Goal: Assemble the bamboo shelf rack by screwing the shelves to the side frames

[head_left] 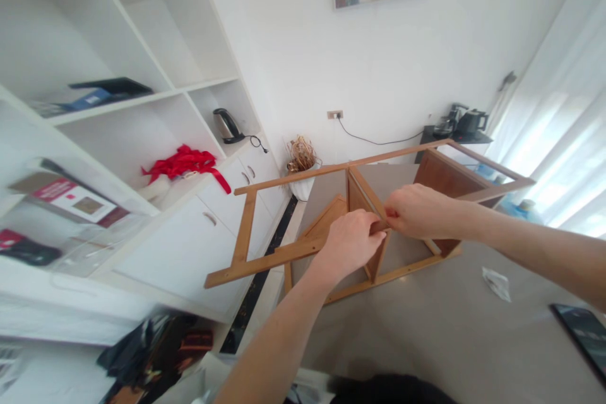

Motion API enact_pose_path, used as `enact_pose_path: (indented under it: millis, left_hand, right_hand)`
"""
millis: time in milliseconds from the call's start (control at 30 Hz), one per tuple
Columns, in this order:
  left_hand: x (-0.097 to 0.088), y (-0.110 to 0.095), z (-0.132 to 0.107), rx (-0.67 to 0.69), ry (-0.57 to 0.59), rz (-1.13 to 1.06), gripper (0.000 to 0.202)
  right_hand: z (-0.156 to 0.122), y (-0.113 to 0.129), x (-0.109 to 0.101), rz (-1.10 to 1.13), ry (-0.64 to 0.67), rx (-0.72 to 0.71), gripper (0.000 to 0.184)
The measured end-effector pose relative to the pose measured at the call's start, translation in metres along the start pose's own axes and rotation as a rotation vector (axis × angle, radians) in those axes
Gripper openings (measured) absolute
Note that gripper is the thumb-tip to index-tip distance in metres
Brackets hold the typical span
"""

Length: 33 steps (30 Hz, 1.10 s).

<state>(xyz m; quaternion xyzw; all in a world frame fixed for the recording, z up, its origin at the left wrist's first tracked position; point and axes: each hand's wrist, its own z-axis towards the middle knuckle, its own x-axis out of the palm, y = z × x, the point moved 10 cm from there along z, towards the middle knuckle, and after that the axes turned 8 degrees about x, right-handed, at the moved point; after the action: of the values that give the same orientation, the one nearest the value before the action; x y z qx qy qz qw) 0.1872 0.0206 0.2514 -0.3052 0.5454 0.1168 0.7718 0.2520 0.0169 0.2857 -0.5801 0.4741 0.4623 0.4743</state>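
A brown wooden shelf frame (246, 227) lies on its side on the grey tabletop, its long rails running left to right. My left hand (353, 240) is closed around the near upper rail, close to where a middle shelf board (363, 202) meets it. Right beside it, my right hand (416, 211) is closed at the same joint, fingers pinched together. Whatever sits between those fingertips is hidden. A boxed-in wooden section (440, 173) forms the right end of the frame, and a slanted board (324, 221) shows inside the left part.
On the grey table (426, 341) lie a small white plastic packet (497, 283) and a dark phone or tablet (582, 334) at right. White shelving (175, 88) with a kettle (228, 125) and red ribbon (182, 163) stands left. A potted plant (302, 154) is behind the frame.
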Motion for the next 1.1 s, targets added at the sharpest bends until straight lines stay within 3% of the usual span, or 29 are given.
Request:
enact_pose_path:
  millis: [267,400,667,733,800,933,1100]
  left_hand:
    - [0.006,-0.002,-0.010,-0.018,-0.028,0.026,0.024]
    - [0.005,-0.003,-0.010,-0.005,-0.034,0.047,0.023]
    - [0.006,-0.002,-0.013,0.010,-0.065,0.056,0.025]
    - [0.005,-0.002,-0.013,0.016,-0.073,0.052,0.025]
    - [0.005,-0.002,-0.012,0.017,-0.077,0.046,0.024]
    - [0.005,-0.001,-0.009,0.011,-0.050,0.031,0.020]
    - [0.005,-0.001,-0.008,0.009,-0.042,0.015,0.023]
  right_hand:
    - [0.001,-0.016,0.021,0.232,0.069,0.075,0.029]
    - [-0.001,-0.021,0.017,0.146,-0.002,0.063,0.028]
    - [-0.008,-0.020,0.015,0.040,-0.004,-0.012,0.039]
    - [-0.012,-0.018,0.008,0.051,-0.038,-0.095,0.034]
    - [-0.019,-0.009,0.002,0.027,-0.080,-0.267,0.026]
    - [-0.041,0.014,0.002,-0.125,-0.192,-0.644,0.034]
    - [-0.050,0.027,0.011,-0.238,-0.255,-0.796,0.022]
